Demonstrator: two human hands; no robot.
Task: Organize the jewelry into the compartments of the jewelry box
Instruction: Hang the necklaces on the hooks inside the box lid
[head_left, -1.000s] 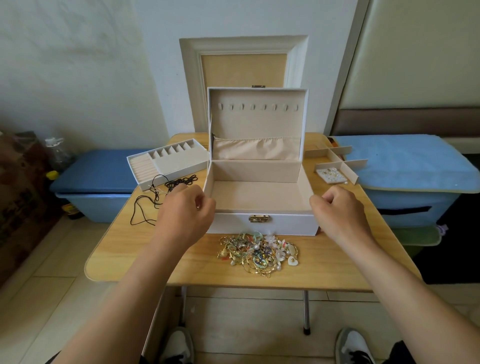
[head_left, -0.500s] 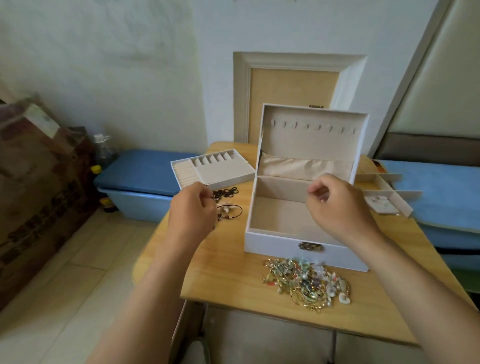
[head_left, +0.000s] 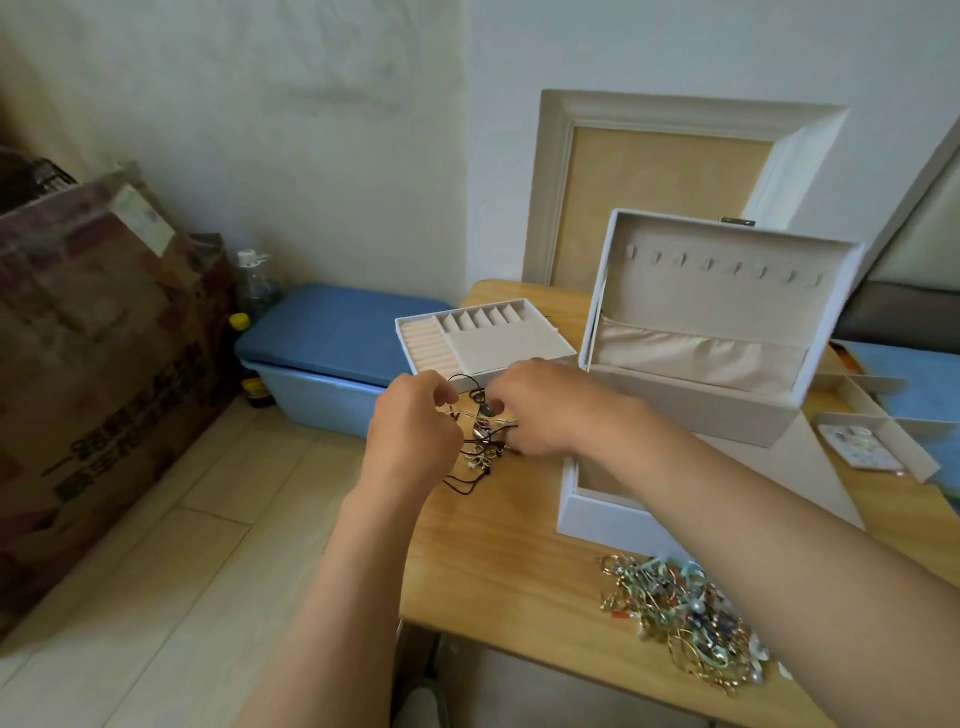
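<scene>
Wooden table (head_left: 519, 582) takes up centre and right of frame, tiled floor (head_left: 156, 571) at lower left.

Jewelry box (head_left: 613, 514) at right centre, lid (head_left: 727, 280) up: hook row and gathered pocket inside the lid. Main cavity appears bare, but the right forearm covers much of it.

Lift-out tray (head_left: 498, 340) just upper left of the box: ring rolls at its left, narrow slots along the far side, one large section, all unfilled. Its left end overhangs the table edge.

Divider insert (head_left: 872, 415) at far right, earring card (head_left: 857, 447) against it.

Jewelry pile (head_left: 680, 618) at lower right, in front of the box and close to the table's near edge.

Cord tangle (head_left: 480, 447) is on the table between tray and box, near the left edge. Left hand (head_left: 415, 431) pinches a cord loop. Right hand (head_left: 545, 410) has fingers curled into the tangle, gripping it.

Bare wood at lower centre, between the forearms.

Blue bin (head_left: 332, 343) beside the table at left, bottle (head_left: 254, 280) next to it, cardboard box (head_left: 93, 332) far left. Picture frame (head_left: 665, 171) leans on the wall behind the lid.
</scene>
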